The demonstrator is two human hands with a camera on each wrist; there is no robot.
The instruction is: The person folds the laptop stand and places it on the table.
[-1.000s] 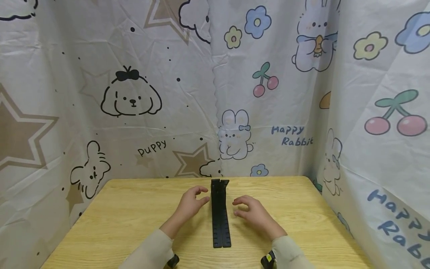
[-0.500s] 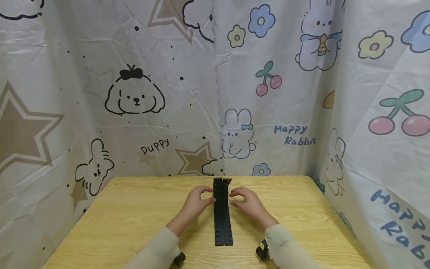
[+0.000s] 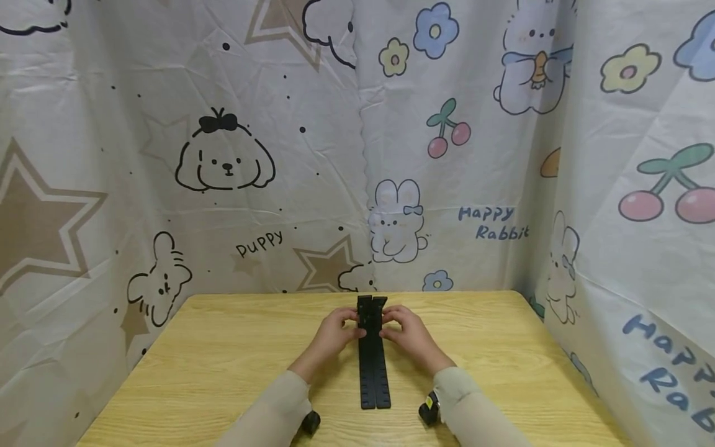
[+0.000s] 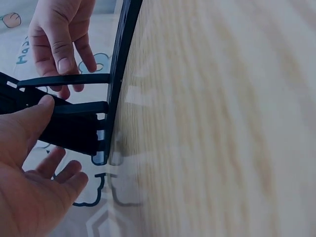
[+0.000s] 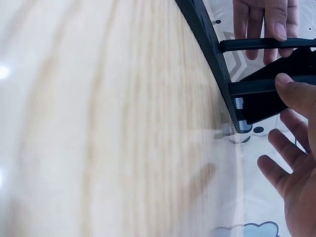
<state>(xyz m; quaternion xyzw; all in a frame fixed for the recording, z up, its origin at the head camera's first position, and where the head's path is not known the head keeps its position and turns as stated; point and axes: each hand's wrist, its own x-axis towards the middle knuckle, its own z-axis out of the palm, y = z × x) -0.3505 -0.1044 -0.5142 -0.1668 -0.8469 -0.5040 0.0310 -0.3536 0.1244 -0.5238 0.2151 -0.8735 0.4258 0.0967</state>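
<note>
A black folding stand [image 3: 373,372] stands on the table, its long notched base running toward me and its panel raised at the far end. My left hand [image 3: 334,334] holds the left side of the raised part, thumb [image 4: 46,101] on one of the support bars [image 4: 81,108] and fingers behind the panel [image 4: 74,133]. From the opposite side my right hand [image 3: 408,330] holds it likewise, its thumb [image 5: 283,79] against the bar nearer it. In the wrist views two bars link the base and the panel, and notches show along the base's end.
The wooden table [image 3: 251,347] has its back edge just beyond the stand. Printed curtains [image 3: 313,155] hang behind it and along both sides. Each wrist wears a small black camera, the left one [image 3: 311,423] and the right one [image 3: 429,410], low over the table.
Both hands have come inward from either side of the stand and now hold its raised part. The stand keeps its place on the table; the head view has shifted slightly.
</note>
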